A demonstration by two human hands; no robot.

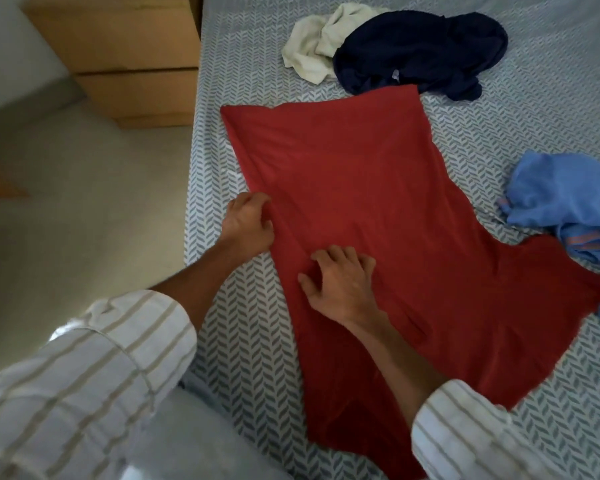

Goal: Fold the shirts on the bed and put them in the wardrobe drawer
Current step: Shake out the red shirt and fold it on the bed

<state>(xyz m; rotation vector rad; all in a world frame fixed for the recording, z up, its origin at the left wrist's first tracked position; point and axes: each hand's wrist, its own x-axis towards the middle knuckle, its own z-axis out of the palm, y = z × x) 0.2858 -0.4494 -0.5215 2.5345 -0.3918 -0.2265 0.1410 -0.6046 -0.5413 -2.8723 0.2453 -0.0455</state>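
Note:
A red shirt (378,188) lies spread out on the bed (243,344), one sleeve pointing right toward the blue shirt. My left hand (248,221) sits at the red shirt's left edge with fingers curled, pinching the fabric there. My right hand (340,284) rests on the shirt's middle, fingers bent and pressing into the cloth. Farther up the bed lie a crumpled navy shirt (420,53) and a crumpled cream shirt (312,46). A bunched light blue shirt (565,199) lies at the right edge.
The bed has a grey-and-white herringbone sheet. A wooden unit with drawer fronts (125,57) stands at the top left beside the bed. Pale floor (84,209) runs along the bed's left side.

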